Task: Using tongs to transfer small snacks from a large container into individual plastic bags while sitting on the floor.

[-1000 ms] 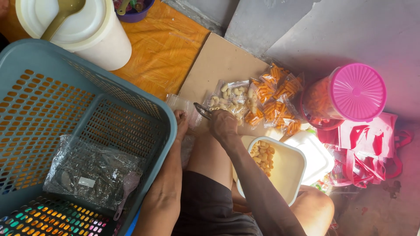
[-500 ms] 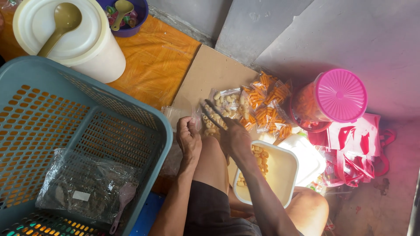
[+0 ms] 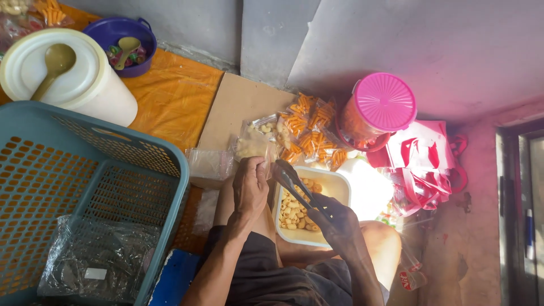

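My left hand holds up a small clear plastic bag with a few pale snack pieces in it, above my knee. My right hand grips metal tongs, whose tips point up toward the bag. Below the tongs a cream rectangular tub holds pale curled snack pieces and rests between my legs. Filled small bags of pale and orange snacks lie on a sheet of brown cardboard just beyond.
A blue-grey slotted basket with clear bags inside stands at the left. A white lidded bucket with a spoon and a purple bowl stand on the orange mat. A pink-lidded jar and red bags are at the right.
The view has shifted right and up. My left hand has lifted a small bag off the cardboard. My right hand has drawn the tongs back from the bags to over the cream tub.
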